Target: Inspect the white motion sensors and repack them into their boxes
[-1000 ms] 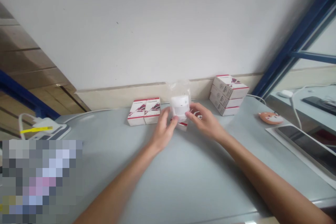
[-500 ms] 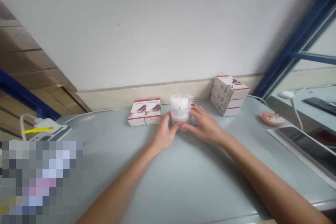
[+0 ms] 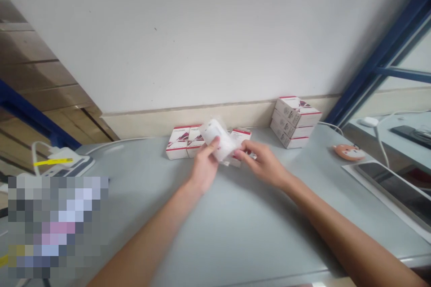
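Note:
A white rounded plastic device in a clear plastic bag is held tilted above the grey table, its top leaning left. My left hand is closed around its lower left side, with the thumb across the front. My right hand pinches the loose end of the clear plastic bag at the right. Just behind the hands, two white-and-red boxes stand side by side, the right one partly covered by the device. Another such box shows partly behind my right fingers.
Three similar boxes are stacked at the back right. Farther right lie an orange animal-face object and a dark flat panel on a white sheet. A power strip with cables sits at the left, near a blurred-out patch. A wall rises behind the table.
The bagged device has gone from upright to tilted left and moved slightly left. My right hand has shifted from its side to the bag's end. The box behind it now shows more.

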